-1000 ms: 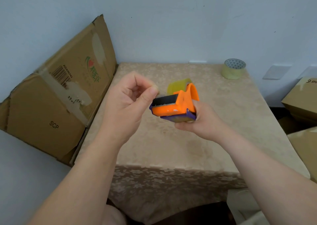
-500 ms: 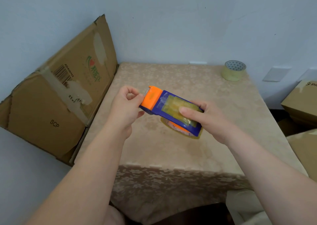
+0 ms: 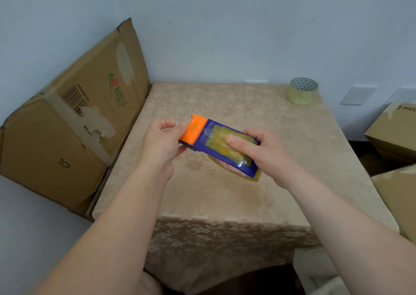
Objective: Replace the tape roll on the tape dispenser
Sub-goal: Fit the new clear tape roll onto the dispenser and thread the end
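Observation:
The blue and orange tape dispenser (image 3: 209, 137) is held above the table's middle, its blue back patched with yellowish tape. A tape roll (image 3: 227, 167) sits inside it, showing below the blue body. My left hand (image 3: 162, 144) pinches the orange cutter end. My right hand (image 3: 267, 155) grips the blue body, with the forefinger laid along its taped top. A second roll of yellowish tape (image 3: 301, 91) stands on the table's far right corner, away from both hands.
The table (image 3: 225, 195) has a beige patterned cloth and stands against the wall. A flattened cardboard box (image 3: 74, 123) leans at its left edge. More cardboard boxes (image 3: 396, 132) are stacked to the right of the table.
The dispenser was turned from its orange end facing me to its blue back facing up. My left hand closed on the orange cutter end; my right forefinger now lies on top.

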Motion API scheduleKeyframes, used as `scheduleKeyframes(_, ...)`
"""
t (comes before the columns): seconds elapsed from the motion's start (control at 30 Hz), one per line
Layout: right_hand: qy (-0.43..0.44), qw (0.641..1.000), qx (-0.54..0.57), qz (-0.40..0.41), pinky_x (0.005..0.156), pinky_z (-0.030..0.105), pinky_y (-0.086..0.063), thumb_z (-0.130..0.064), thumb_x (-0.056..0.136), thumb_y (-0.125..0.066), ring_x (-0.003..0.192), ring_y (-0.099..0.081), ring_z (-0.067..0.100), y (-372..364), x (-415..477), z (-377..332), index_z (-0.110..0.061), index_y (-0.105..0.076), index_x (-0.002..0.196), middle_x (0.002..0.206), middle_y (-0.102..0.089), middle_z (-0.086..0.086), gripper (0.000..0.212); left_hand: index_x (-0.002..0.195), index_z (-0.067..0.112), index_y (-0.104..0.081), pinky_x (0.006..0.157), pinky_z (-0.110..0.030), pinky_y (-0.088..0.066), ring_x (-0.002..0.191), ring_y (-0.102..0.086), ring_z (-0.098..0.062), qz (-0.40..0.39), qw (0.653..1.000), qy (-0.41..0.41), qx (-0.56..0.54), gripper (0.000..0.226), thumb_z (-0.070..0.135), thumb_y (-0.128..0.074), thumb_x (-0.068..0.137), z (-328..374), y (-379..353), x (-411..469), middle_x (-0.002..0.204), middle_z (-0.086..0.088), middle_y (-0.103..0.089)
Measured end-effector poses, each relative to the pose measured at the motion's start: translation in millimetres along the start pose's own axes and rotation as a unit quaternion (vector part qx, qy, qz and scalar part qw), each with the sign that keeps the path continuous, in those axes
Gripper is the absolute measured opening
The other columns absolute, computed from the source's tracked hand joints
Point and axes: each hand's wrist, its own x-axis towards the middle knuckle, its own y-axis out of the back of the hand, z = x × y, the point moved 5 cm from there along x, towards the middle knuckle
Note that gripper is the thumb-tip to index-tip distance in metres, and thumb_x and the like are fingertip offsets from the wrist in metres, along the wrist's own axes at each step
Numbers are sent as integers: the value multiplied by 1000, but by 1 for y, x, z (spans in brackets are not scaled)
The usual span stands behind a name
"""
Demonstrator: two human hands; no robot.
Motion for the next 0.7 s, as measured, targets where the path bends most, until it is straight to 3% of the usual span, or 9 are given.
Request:
scheduleKeyframes(0.2,-8,1000,27,6,63,31,-44,-52,65,-69,61,-59,16,3,0,-2,-3,-67,78,68,-66,13,51,75,18,-49,71,-36,-53,62,-55,-11,26,996,-75,31,20,11,-65,83,7,2,-1,66,-1,-57)
scheduleKeyframes(0.3,17,1000,-10,12,62,33,-44,-61,59,-66,61,-59,20,3,1,-6,-4,-68,76,77,-68,26,60,70,21,-49,73,-40,-51,62,-53,-14,54,991,-107,58,22,12,-66,81,8,3,-3,64,-3,-58)
scheduleKeyframes(0.5,31,999,-36,24,59,31,-40,-58,63,-67,58,-54,19,7,-1,-12,-1,-66,73,73,-64,29,58,67,20,-52,73,-44,-54,61,-51,-14,106,983,-117,90,18,16,-61,83,9,6,-3,64,-2,-57)
scheduleKeyframes(0.7,58,995,-73,27,47,19,-33,-46,76,-71,46,-43,7,2,-9,-24,-6,-63,64,51,-50,-4,43,63,21,-51,64,-34,-44,51,-46,-10,177,970,-122,116,19,15,-57,80,9,17,3,56,5,-54)
